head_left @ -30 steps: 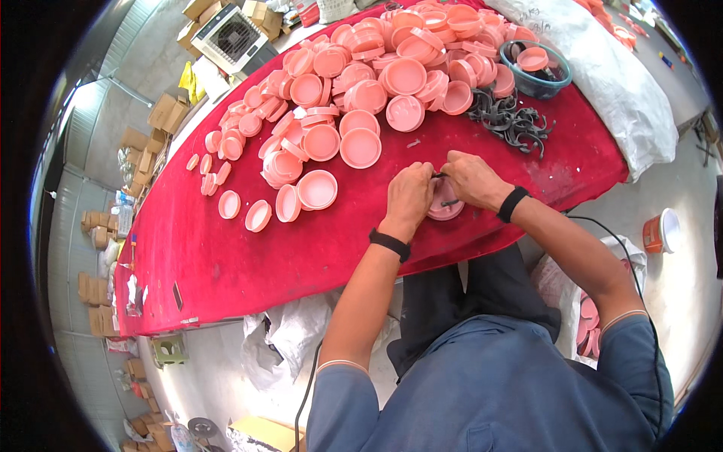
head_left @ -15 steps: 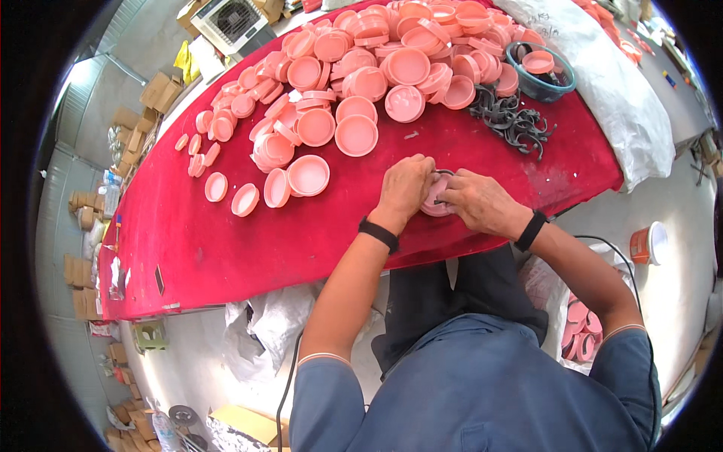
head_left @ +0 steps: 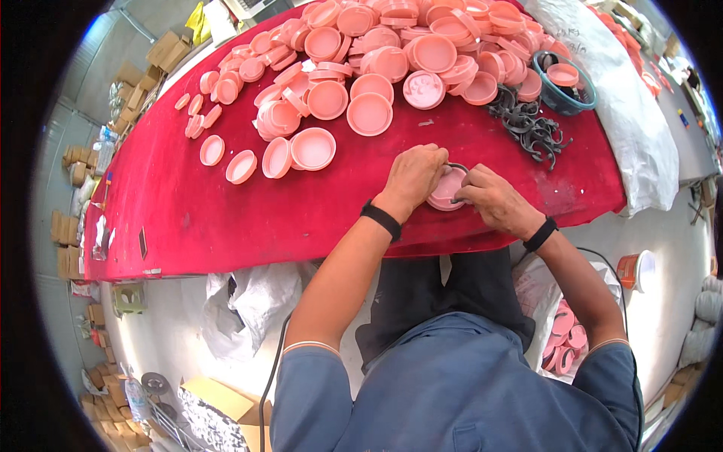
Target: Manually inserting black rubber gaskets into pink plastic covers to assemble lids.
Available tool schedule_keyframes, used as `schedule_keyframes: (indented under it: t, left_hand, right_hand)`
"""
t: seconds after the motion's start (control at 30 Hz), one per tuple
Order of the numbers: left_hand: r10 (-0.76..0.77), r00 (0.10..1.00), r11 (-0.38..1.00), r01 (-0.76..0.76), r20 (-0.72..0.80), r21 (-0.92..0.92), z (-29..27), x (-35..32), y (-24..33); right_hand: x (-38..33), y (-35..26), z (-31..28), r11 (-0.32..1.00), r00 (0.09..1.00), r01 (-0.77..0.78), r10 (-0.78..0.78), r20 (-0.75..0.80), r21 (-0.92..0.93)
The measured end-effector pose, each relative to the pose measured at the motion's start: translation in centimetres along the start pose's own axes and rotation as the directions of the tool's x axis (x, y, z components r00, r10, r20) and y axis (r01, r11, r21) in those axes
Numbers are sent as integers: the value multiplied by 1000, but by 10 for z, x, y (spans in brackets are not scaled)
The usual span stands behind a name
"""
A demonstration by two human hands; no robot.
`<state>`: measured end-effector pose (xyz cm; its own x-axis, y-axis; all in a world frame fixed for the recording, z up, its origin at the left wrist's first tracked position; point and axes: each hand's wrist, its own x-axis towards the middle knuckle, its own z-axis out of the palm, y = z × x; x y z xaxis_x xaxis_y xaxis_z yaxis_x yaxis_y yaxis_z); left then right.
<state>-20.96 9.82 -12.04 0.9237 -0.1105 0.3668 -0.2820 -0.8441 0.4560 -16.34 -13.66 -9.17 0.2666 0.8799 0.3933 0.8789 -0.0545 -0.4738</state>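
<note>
A round pink plastic lid (head_left: 444, 193) lies on the red-covered table near its front edge, between my hands. Along its upper rim runs a dark grey curved strip (head_left: 459, 166). My left hand (head_left: 413, 179) is closed at the lid's upper left, fingertips pinching the strip at the rim. On the other side, my right hand (head_left: 498, 200) is closed too, gripping the strip at the lid's right edge; a dark end pokes out by its thumb. The fingers hide part of the strip. Beyond my hands lies a tangle of similar grey strips (head_left: 536, 134).
A large heap of pink lids (head_left: 392, 64) covers the far side of the red table (head_left: 226, 226). A blue-green bowl (head_left: 566, 102) stands at the right, beside white sheeting (head_left: 640, 128). Below, an open bag holds pink lids with dark strips (head_left: 563, 339). A white-and-orange bucket (head_left: 636, 271) stands on the floor.
The whole view has shifted, with the table's heap now higher in it. My hands have drawn slightly apart, and more of the pink lid and the strip shows between them.
</note>
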Motion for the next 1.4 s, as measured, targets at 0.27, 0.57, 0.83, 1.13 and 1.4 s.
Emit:
schedule_keyframes:
  t: [0.27, 0.57, 0.83, 1.13, 1.4]
  left_hand:
    - [-5, 1000, 1000, 5, -7, 8, 2, 1, 2]
    - [-36, 999, 999, 35, 24, 33, 4, -2, -2]
    - [-53, 998, 998, 53, 31, -16, 1, 3, -2]
    - [-42, 999, 998, 43, 34, -35, -2, 0, -3]
    - [-298, 954, 953, 295, 35, 62, -15, -30, 14]
  right_hand:
    - [-4, 3, 12, 998, 999, 32, -34, -40, -55]
    - [4, -10, 21, 993, 996, -90, 92, 17, -75]
    - [9, -5, 27, 993, 994, -109, 108, -25, -49]
    - [8, 3, 27, 990, 997, -58, 63, 35, -128]
    - [12, 8, 39, 789, 753, -615, 588, -297, 2]
